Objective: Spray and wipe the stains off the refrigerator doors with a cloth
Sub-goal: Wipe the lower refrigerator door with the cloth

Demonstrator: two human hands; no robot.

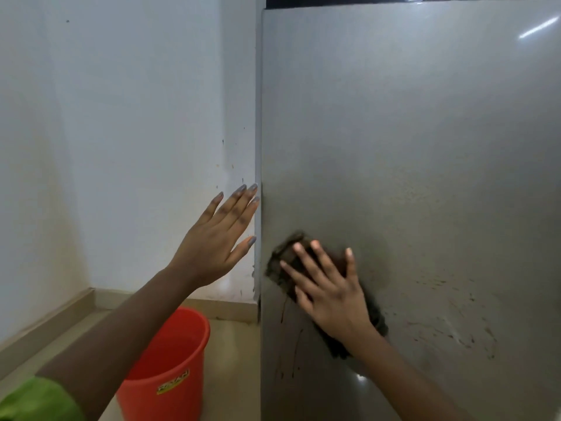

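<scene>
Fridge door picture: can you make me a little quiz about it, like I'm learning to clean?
1. True or false: the right hand presses the cloth flat against the door.
2. Pick one: the bucket on the floor is A) orange-red, B) blue, C) white.
3. Fill in the gap: the left hand is open and holds ______.

Key: 1 true; 2 A; 3 nothing.
</scene>
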